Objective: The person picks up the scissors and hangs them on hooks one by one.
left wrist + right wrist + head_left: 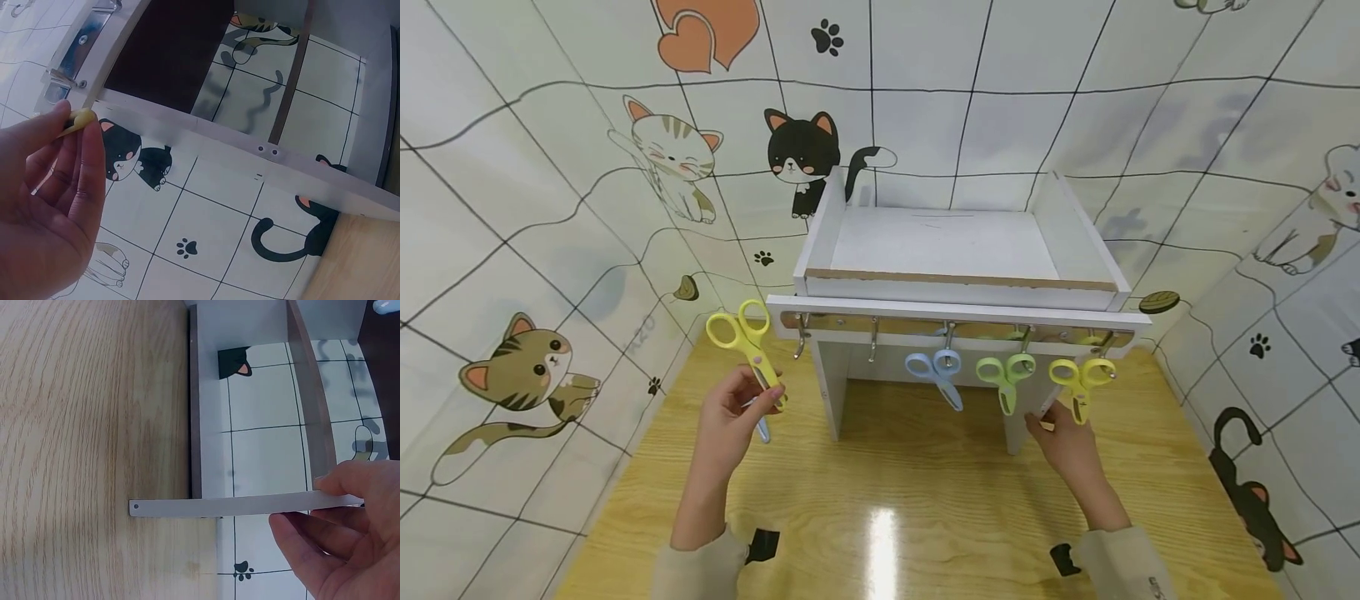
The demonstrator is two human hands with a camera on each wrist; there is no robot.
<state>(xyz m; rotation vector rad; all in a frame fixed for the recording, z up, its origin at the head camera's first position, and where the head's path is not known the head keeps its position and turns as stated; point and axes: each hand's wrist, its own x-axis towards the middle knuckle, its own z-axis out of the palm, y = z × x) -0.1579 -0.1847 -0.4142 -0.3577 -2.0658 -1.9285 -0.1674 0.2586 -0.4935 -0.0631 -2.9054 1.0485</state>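
My left hand point(733, 417) pinches yellow scissors point(748, 346) by the blade end, with the finger loops pointing up. Below that hand a light-blue tip point(763, 430) sticks out; what it belongs to is hidden. In the left wrist view, thumb and fingertips close on a yellow piece of the scissors point(81, 119). My right hand point(1063, 442) grips the front edge of the white stand's right side panel point(250, 505), thumb on one face and fingers on the other. From the hook rail point(910, 327) hang blue scissors point(936, 375), green scissors point(1006, 379) and other yellow scissors point(1081, 385).
Two bare hooks, one of them the second hook point(873, 337), are at the rail's left. A shallow white tray point(955, 287) tops the stand. The stand is on a wood-grain table point(910, 492); cat-patterned walls point(1000, 125) enclose it.
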